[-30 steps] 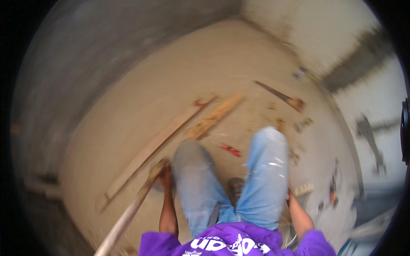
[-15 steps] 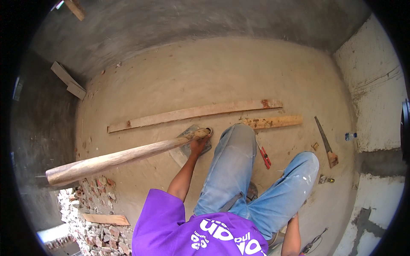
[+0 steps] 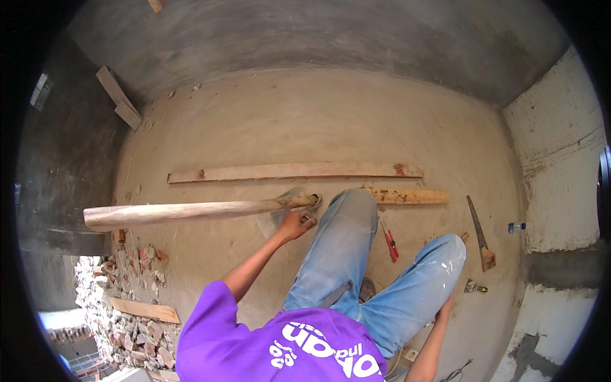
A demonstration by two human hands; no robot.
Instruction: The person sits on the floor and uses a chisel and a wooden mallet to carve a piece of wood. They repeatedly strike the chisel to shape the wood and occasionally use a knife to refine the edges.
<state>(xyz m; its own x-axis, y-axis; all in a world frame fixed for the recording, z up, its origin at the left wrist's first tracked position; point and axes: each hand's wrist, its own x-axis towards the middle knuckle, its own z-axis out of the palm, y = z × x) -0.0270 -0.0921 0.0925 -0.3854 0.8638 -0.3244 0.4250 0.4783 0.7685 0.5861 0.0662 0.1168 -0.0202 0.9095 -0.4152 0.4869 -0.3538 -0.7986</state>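
A hoe (image 3: 184, 214) with a long, thick wooden handle stretches out to the left. Its grey metal blade (image 3: 287, 196) is beside my left knee, close to the floor. My left hand (image 3: 295, 225) is closed on the metal head at the handle's near end, fingers curled at its edge. Against the outer side of my bent right leg rests my right hand (image 3: 444, 308); its fingers are mostly hidden by the thigh.
Beyond my knees lie a long plank (image 3: 293, 171) and a shorter timber (image 3: 414, 197). Red-handled pliers (image 3: 390, 246), a handsaw (image 3: 480, 235), a scraper (image 3: 475, 287) and a plastic bottle (image 3: 516, 227) are at right. Broken-brick rubble (image 3: 137, 337) is heaped lower left, with a board (image 3: 145, 310).
The hoe's handle has swung its far end away from me and now lies more level across the view. My left hand has shifted lower on the metal head. The view has turned slightly.
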